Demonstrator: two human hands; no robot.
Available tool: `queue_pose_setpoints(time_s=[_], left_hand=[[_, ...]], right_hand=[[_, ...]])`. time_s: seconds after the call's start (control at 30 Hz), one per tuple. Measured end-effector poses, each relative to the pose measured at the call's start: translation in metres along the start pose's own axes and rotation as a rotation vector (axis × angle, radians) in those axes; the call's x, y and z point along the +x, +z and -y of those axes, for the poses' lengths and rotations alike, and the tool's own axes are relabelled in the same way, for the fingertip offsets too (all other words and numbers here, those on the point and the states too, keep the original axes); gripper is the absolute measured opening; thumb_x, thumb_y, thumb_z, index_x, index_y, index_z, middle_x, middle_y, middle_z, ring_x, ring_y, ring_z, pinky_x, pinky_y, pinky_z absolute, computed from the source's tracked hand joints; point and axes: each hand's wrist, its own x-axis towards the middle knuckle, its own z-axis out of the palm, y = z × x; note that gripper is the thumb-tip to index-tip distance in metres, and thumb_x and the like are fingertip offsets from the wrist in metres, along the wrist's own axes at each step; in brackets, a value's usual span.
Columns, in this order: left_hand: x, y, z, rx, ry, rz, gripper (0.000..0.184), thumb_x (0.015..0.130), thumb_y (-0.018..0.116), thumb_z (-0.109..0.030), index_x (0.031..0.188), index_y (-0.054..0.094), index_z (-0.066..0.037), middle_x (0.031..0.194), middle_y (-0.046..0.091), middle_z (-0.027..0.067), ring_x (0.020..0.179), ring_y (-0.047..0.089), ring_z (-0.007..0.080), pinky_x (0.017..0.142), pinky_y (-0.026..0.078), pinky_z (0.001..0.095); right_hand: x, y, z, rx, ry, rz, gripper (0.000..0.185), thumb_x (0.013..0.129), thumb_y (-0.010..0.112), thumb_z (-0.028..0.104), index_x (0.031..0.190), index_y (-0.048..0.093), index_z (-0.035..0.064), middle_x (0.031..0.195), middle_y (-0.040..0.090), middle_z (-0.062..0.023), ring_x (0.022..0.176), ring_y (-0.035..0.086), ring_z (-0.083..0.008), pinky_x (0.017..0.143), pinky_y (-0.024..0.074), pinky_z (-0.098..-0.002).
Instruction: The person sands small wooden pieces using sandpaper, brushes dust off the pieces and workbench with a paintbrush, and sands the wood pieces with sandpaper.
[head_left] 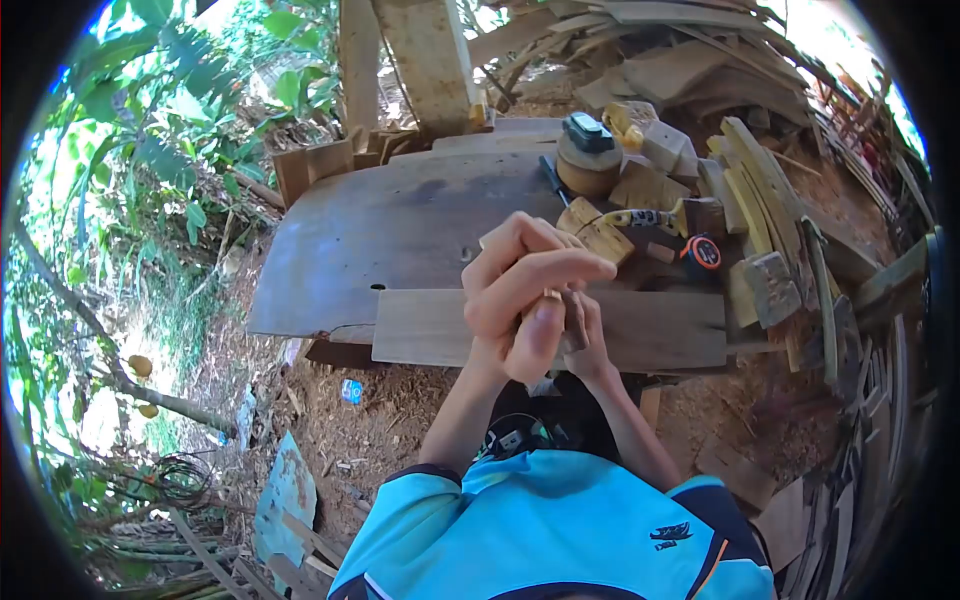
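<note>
My left hand is raised above the near edge of the workbench, its fingers curled over and the thumb folded in. Close behind and to the right, my right hand is closed. Between the two hands shows a small brown piece that looks like wood, mostly covered by fingers. What lies inside the left fist is hidden. Below the hands a flat plank lies along the bench's front edge.
On the wooden bench are a paintbrush, a tape measure, wood blocks and a round container with a dark device on top. Stacked boards stand behind. Wood shavings cover the ground; plants grow at left.
</note>
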Motion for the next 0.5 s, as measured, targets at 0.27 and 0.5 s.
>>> queue_pose_setpoints(time_s=[0.27, 0.5], left_hand=[[0.007, -0.001, -0.024, -0.387, -0.254, 0.117, 0.031, 0.074, 0.039, -0.012, 0.094, 0.054, 0.006, 0.08, 0.058, 0.0181, 0.06, 0.052, 0.0158, 0.057, 0.044, 0.0296], [-0.005, -0.018, -0.021, -0.558, -0.317, -0.043, 0.016, 0.084, 0.039, -0.012, 0.089, 0.043, 0.003, 0.076, 0.052, 0.0131, 0.058, 0.055, 0.0181, 0.056, 0.045, 0.0275]], right_hand=[[0.013, 0.015, 0.061, -0.005, -0.1, -0.151, 0.045, 0.095, 0.027, 0.032, 0.092, 0.053, -0.0045, 0.075, 0.054, -0.0087, 0.076, 0.054, -0.0193, 0.069, 0.0401, -0.0273], [-0.007, -0.002, 0.003, -0.286, -0.097, -0.042, 0.037, 0.094, 0.029, 0.02, 0.085, 0.055, -0.0047, 0.064, 0.045, -0.0134, 0.056, 0.049, -0.027, 0.053, 0.0364, -0.0341]])
